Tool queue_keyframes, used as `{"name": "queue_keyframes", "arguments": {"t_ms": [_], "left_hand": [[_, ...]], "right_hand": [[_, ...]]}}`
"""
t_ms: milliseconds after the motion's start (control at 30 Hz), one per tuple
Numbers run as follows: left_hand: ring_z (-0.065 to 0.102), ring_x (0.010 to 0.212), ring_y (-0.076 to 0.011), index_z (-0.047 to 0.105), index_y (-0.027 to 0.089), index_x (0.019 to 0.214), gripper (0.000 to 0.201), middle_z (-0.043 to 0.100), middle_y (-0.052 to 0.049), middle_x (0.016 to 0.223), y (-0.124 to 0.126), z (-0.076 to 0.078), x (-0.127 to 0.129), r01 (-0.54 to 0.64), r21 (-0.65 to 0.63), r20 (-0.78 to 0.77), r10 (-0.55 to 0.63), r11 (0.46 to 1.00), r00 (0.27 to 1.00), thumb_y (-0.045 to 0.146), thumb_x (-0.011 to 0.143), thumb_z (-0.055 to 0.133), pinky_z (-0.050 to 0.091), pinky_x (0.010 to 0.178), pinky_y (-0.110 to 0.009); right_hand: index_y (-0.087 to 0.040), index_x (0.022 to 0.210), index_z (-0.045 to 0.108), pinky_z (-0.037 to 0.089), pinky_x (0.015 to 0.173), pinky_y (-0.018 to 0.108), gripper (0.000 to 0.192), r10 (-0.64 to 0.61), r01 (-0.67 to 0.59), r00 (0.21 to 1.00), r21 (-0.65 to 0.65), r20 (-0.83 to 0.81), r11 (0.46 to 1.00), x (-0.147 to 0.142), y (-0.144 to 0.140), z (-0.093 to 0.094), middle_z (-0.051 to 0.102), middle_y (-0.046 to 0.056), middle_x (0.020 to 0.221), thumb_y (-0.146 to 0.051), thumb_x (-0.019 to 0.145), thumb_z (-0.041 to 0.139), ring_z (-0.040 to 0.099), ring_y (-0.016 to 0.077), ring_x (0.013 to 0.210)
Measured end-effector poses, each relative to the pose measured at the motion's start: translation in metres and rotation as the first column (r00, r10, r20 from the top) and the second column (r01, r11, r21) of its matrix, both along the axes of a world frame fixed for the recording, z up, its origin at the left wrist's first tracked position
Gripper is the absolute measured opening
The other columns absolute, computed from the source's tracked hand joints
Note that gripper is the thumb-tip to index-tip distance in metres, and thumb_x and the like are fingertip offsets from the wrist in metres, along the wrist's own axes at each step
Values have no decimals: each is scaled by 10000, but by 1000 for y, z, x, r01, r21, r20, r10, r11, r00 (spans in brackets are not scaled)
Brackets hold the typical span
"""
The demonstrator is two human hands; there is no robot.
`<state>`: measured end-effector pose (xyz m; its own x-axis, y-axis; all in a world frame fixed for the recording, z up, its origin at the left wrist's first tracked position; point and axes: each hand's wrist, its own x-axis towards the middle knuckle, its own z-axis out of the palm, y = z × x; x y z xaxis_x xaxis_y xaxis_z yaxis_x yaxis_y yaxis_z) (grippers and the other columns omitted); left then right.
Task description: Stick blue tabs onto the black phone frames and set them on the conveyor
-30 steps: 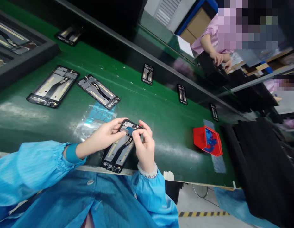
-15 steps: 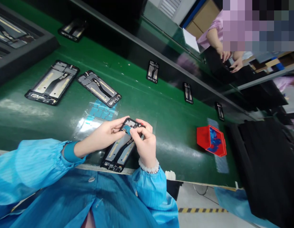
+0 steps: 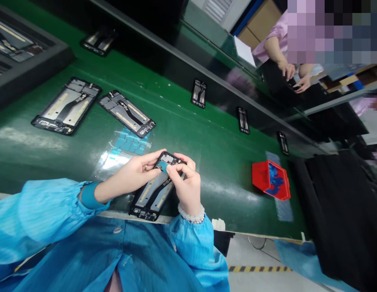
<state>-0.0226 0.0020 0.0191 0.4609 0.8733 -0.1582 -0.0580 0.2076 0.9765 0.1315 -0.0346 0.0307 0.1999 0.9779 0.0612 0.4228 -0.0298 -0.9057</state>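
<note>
Lower centre of frame: phone frame lying on the near edge of the green belt, long axis tilted up to the right. Left hand clasping its upper left corner, thumb along the edge. Right hand closed at the upper end, fingertips pinching down on a small blue piece seated in the frame.

Just left of the hands: clear sheet of blue stickers flat on the belt. Upper left: two more frames side by side, dark tray beyond. Right of centre: red bin with blue scraps. Upper right: another person's hands at a dark bench.
</note>
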Motion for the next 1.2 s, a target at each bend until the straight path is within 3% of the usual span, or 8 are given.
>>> {"name": "queue_keyframes", "arguments": {"t_ms": [433, 600, 833, 1200], "left_hand": [[605, 1133, -279, 544, 137, 1303, 601, 601, -119, 1285, -1, 0, 0, -34, 2, -53, 34, 999, 998, 261, 723, 643, 506, 956, -388], [593, 1153, -267, 498, 88, 1334, 637, 574, -139, 1314, -1, 1, 0, -15, 10, -42, 16, 1000, 999, 280, 739, 621, 497, 969, -360], [623, 1102, -267, 604, 158, 1213, 435, 683, -97, 1173, -1, 3, 1, -33, 64, -88, 39, 997, 995, 338, 819, 567, 532, 910, -359], [656, 1025, -254, 546, 144, 1236, 425, 705, -110, 1100, -7, -1, 1, -52, 83, -115, 61, 995, 992, 313, 845, 538, 551, 836, -344]], "right_hand": [[-210, 594, 634, 386, 974, 414, 181, 1, -1, 1000, -2, 15, 1000, 0, 0, 1, 639, 57, 1076, -270, 764, 654, 521, 212, 1098], [-209, 596, 631, 387, 969, 405, 183, 9, -9, 1000, -2, 24, 1000, 0, 0, 0, 636, 56, 1072, -269, 768, 650, 522, 210, 1094], [-211, 601, 626, 397, 955, 398, 181, 15, -18, 997, 36, 76, 999, -1, -1, 0, 635, 53, 1044, -246, 778, 641, 526, 201, 1075], [-201, 665, 598, 409, 956, 413, 163, -14, -9, 985, 132, 169, 991, -8, -8, 0, 601, 76, 1087, -255, 818, 594, 525, 211, 1110]]}}
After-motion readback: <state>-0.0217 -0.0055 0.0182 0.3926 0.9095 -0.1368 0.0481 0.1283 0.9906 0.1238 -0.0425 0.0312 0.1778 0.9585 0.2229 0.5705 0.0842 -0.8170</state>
